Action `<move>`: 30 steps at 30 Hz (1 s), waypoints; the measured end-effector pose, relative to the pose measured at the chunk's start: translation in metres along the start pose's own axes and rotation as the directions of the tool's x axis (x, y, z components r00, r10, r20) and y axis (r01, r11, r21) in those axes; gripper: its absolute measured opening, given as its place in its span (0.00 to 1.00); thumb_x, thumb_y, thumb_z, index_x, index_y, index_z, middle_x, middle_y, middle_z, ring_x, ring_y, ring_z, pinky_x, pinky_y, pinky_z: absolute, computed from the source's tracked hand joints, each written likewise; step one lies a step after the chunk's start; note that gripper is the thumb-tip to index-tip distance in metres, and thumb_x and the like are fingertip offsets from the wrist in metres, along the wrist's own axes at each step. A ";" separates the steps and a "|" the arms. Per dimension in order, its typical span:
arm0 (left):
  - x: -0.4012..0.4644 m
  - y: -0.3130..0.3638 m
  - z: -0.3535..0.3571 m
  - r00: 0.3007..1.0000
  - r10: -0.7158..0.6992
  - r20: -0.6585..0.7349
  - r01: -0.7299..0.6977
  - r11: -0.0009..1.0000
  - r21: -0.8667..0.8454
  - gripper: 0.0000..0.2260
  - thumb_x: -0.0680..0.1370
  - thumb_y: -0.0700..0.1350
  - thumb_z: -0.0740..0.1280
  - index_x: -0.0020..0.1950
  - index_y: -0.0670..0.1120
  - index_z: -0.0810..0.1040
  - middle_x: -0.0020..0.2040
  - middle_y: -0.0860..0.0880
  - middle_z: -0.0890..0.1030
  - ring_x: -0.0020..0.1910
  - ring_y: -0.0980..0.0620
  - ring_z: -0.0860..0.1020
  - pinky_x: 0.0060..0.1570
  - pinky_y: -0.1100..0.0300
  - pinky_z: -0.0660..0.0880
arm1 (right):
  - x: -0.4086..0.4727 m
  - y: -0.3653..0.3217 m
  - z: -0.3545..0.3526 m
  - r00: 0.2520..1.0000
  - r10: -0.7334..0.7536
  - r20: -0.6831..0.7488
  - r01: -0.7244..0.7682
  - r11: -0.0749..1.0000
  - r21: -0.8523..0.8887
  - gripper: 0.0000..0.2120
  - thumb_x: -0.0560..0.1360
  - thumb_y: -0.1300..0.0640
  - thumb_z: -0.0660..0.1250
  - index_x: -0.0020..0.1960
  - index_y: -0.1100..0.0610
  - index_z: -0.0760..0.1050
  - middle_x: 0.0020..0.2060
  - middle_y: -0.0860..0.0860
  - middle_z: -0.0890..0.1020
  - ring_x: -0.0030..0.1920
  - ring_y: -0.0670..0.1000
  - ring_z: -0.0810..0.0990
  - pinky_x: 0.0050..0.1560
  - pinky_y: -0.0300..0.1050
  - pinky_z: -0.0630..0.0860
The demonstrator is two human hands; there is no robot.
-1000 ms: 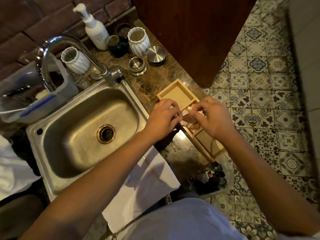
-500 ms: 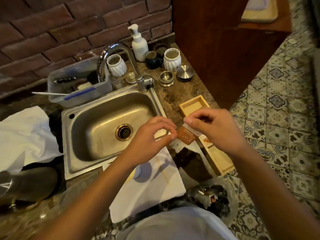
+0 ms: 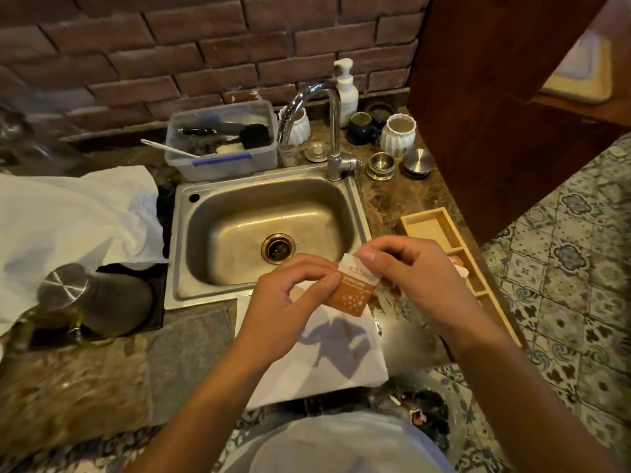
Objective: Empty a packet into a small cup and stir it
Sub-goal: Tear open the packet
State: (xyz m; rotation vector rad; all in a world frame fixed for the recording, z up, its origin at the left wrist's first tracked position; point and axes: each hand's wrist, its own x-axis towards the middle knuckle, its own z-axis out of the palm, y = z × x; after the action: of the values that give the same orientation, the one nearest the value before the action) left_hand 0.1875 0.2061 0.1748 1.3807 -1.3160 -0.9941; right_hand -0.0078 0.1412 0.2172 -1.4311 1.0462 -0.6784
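**You have the packet in both hands, ready to tear, with nothing poured yet.**

Your left hand [image 3: 286,295] pinches the lower left edge of the orange packet [image 3: 353,295] with curled fingers, and your right hand [image 3: 413,285] pinches its white top strip. You hold it in the air over the near right corner of the sink [image 3: 355,199], above the white cloth [image 3: 327,367] on the bench [image 3: 386,199]. The top looks unopened, so this is the opening step. Next, tear across the strip with the packet upright, then carry it to a small cup; the candidates, such as the white ribbed cup [image 3: 397,134], stand far back beside the tap [image 3: 333,131].
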 end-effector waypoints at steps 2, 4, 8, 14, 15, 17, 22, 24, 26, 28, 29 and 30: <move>-0.009 0.002 -0.010 0.997 -0.025 -0.078 0.020 0.998 -0.066 0.08 0.76 0.51 0.69 0.47 0.50 0.86 0.49 0.54 0.85 0.53 0.51 0.83 0.55 0.56 0.78 | -0.008 -0.005 0.010 0.999 0.008 -0.037 -0.008 1.000 0.007 0.06 0.78 0.56 0.68 0.47 0.53 0.85 0.39 0.51 0.86 0.35 0.52 0.81 0.34 0.43 0.76; -0.017 0.003 -0.021 0.988 -0.034 -0.150 0.018 0.994 -0.111 0.09 0.75 0.52 0.70 0.47 0.50 0.87 0.49 0.53 0.86 0.53 0.50 0.83 0.55 0.53 0.79 | -0.015 -0.011 0.021 0.998 0.020 -0.056 -0.020 1.000 0.010 0.06 0.78 0.56 0.69 0.48 0.52 0.84 0.42 0.54 0.86 0.43 0.63 0.82 0.41 0.60 0.80; -0.031 0.005 -0.040 0.979 -0.038 -0.199 0.011 0.991 -0.135 0.11 0.76 0.52 0.70 0.49 0.47 0.87 0.50 0.51 0.86 0.54 0.47 0.83 0.57 0.46 0.80 | -0.023 -0.019 0.048 0.997 0.006 -0.081 -0.006 1.000 0.003 0.06 0.77 0.56 0.69 0.47 0.47 0.84 0.43 0.50 0.86 0.47 0.59 0.82 0.48 0.62 0.80; -0.045 0.006 -0.070 0.981 -0.040 -0.191 0.014 0.991 -0.136 0.09 0.75 0.52 0.70 0.48 0.48 0.86 0.49 0.52 0.85 0.54 0.48 0.83 0.57 0.51 0.79 | -0.030 -0.021 0.086 0.992 -0.042 -0.119 0.043 0.999 0.000 0.06 0.77 0.60 0.69 0.47 0.52 0.84 0.38 0.51 0.84 0.34 0.47 0.78 0.33 0.35 0.75; -0.047 0.005 -0.075 0.980 -0.042 -0.193 0.014 0.990 -0.143 0.09 0.76 0.52 0.71 0.48 0.48 0.86 0.50 0.52 0.85 0.53 0.48 0.83 0.56 0.51 0.79 | -0.031 -0.021 0.093 0.992 -0.049 -0.115 0.049 0.999 -0.008 0.06 0.77 0.61 0.69 0.46 0.53 0.84 0.38 0.51 0.84 0.34 0.45 0.78 0.33 0.34 0.74; -0.050 0.004 -0.086 0.980 -0.036 -0.196 0.005 0.987 -0.159 0.05 0.76 0.49 0.72 0.49 0.49 0.86 0.49 0.52 0.85 0.53 0.48 0.83 0.56 0.49 0.79 | -0.032 -0.021 0.106 0.992 -0.078 -0.101 0.073 0.996 -0.052 0.06 0.77 0.62 0.70 0.47 0.53 0.84 0.39 0.49 0.85 0.37 0.43 0.80 0.35 0.33 0.75; -0.054 -0.002 -0.113 0.984 0.049 -0.174 -0.069 0.991 -0.113 0.03 0.76 0.44 0.74 0.49 0.47 0.86 0.51 0.52 0.84 0.56 0.46 0.82 0.58 0.50 0.79 | -0.033 -0.015 0.128 0.971 -0.218 -0.096 0.186 0.945 -0.267 0.06 0.76 0.57 0.72 0.52 0.51 0.84 0.44 0.45 0.85 0.46 0.52 0.83 0.44 0.51 0.82; -0.055 -0.003 -0.119 0.985 0.093 -0.146 -0.101 0.994 -0.047 0.03 0.76 0.45 0.73 0.48 0.48 0.87 0.51 0.53 0.84 0.57 0.47 0.82 0.59 0.53 0.77 | -0.032 -0.014 0.133 0.964 -0.243 -0.103 0.204 0.933 -0.298 0.05 0.76 0.55 0.72 0.51 0.50 0.84 0.44 0.44 0.85 0.45 0.53 0.83 0.43 0.56 0.81; -0.057 -0.004 -0.123 0.982 0.125 -0.140 -0.124 0.992 0.017 0.03 0.77 0.44 0.73 0.48 0.48 0.87 0.51 0.53 0.84 0.57 0.49 0.81 0.59 0.57 0.76 | -0.032 -0.015 0.137 0.957 -0.273 -0.103 0.226 0.917 -0.329 0.04 0.75 0.55 0.73 0.50 0.51 0.85 0.42 0.43 0.84 0.44 0.52 0.82 0.41 0.55 0.80; -0.058 -0.004 -0.124 0.978 0.144 -0.149 -0.136 0.989 0.063 0.03 0.77 0.44 0.73 0.48 0.47 0.87 0.51 0.53 0.83 0.56 0.51 0.81 0.59 0.56 0.77 | -0.033 -0.017 0.140 0.945 -0.313 -0.098 0.260 0.897 -0.359 0.04 0.75 0.55 0.73 0.49 0.53 0.85 0.42 0.44 0.84 0.43 0.52 0.83 0.41 0.53 0.80; -0.058 -0.005 -0.125 0.977 0.147 -0.153 -0.137 0.988 0.073 0.03 0.76 0.44 0.73 0.48 0.47 0.87 0.51 0.53 0.83 0.56 0.50 0.81 0.59 0.54 0.77 | -0.032 -0.018 0.141 0.944 -0.316 -0.098 0.263 0.896 -0.358 0.05 0.75 0.54 0.73 0.49 0.53 0.86 0.42 0.44 0.85 0.43 0.52 0.83 0.40 0.51 0.80; -0.057 -0.006 -0.126 0.976 0.148 -0.158 -0.137 0.988 0.077 0.03 0.76 0.44 0.73 0.48 0.47 0.87 0.50 0.53 0.83 0.56 0.50 0.81 0.59 0.52 0.77 | -0.032 -0.020 0.142 0.950 -0.297 -0.102 0.249 0.910 -0.333 0.05 0.74 0.53 0.73 0.48 0.53 0.86 0.41 0.45 0.85 0.42 0.51 0.83 0.40 0.50 0.80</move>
State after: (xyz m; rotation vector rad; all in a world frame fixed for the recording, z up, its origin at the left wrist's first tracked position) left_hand 0.3058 0.2755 0.1932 1.3654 -1.3144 -0.7317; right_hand 0.1076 0.2329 0.2200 -1.8542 1.1184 -0.8592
